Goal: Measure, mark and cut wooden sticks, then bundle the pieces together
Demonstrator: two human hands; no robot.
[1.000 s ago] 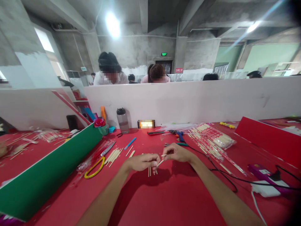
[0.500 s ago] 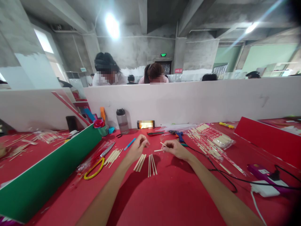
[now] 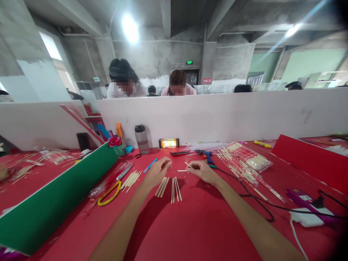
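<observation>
Pinching a short wooden stick [image 3: 189,165] in the right hand [image 3: 203,172], above the red surface [image 3: 195,228]. Holding the left hand [image 3: 157,172] loosely open beside a slim blue tool [image 3: 148,167]. With loose sticks [image 3: 173,190] between and nearer, yellow-handled scissors [image 3: 119,183] farther left.

Cream sticks [image 3: 165,187], red tabletop [image 3: 201,224], green board [image 3: 59,199], yellow scissor handles [image 3: 119,189], red-and-white patterned wrappers [image 3: 236,157]

Right hand [image 3: 204,172] pinches a stick [image 3: 188,165], left hand [image 3: 156,172] loose at its 9 o'clock. From midway, 2 stick groups [image 3: 162,187] lie at 6, glue gun [image 3: 208,156] at 2.
</observation>
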